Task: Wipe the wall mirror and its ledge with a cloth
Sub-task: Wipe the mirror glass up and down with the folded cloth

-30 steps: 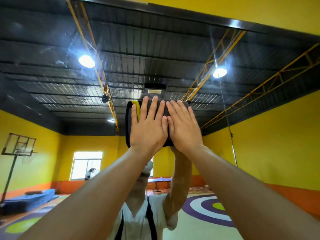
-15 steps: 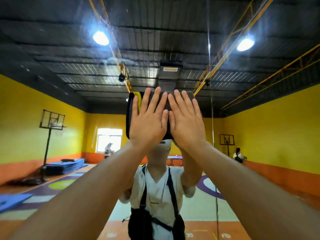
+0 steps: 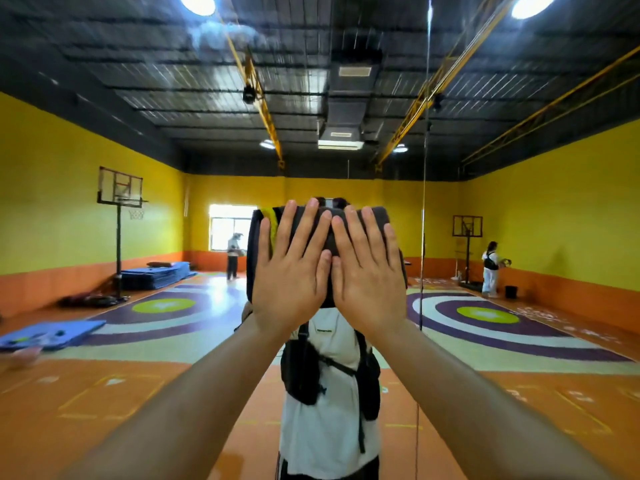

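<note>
In the foreground, two bare forearms reach forward and meet at centre. The left hand and right hand lie side by side, fingers straight and slightly spread, palms pressing a folded dark grey cloth flat against the wall mirror. Neither hand grips it; both only push. The cloth looks soft, light and thick and should slide easily on glass, so broad flat pressure over its middle seems the surest hold. Beyond, the glass reflects a white shirt, a yellow-walled gym, a basketball hoop and blue mats. The ledge is out of view.
</note>
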Demonstrator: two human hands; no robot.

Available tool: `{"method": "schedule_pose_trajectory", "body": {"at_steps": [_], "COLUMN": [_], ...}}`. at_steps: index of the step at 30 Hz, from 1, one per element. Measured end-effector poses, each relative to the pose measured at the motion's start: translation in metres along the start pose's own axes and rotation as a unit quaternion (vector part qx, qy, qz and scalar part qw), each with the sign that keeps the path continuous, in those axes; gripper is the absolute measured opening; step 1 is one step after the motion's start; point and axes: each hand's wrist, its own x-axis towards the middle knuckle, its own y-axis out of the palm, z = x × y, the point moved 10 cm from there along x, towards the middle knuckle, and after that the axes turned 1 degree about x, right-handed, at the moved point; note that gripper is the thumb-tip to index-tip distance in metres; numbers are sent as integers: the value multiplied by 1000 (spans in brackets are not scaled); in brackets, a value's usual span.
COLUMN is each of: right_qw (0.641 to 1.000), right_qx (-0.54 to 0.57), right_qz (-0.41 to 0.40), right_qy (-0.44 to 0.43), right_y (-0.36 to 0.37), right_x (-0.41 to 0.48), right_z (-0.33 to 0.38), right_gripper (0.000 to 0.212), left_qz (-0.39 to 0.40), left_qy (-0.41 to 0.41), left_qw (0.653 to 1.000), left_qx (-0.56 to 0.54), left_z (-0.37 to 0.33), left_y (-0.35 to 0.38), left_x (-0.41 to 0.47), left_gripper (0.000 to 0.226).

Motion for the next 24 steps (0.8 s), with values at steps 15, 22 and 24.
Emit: {"method": "schedule_pose_trajectory", "body": {"at_steps": [15,22,24], "right_qw": [997,995,995], "right_qx": [39,59,65], "right_qz": [71,72,78], "right_qy": [-19,-21,-20], "right_y": [35,51,58], "right_x": [-213,-319,-354], "right_z": [55,84,93], "right_gripper": [62,65,70], "left_qz": [63,84,89], "left_qy": [10,31,42], "left_qw": [997,995,994], "left_qx": [-43,-53,-56], "left_z": [-41,-61,-68], "left_y": [30,41,47], "left_x": [-219,-324,-360], "left_gripper": [60,61,61]}}
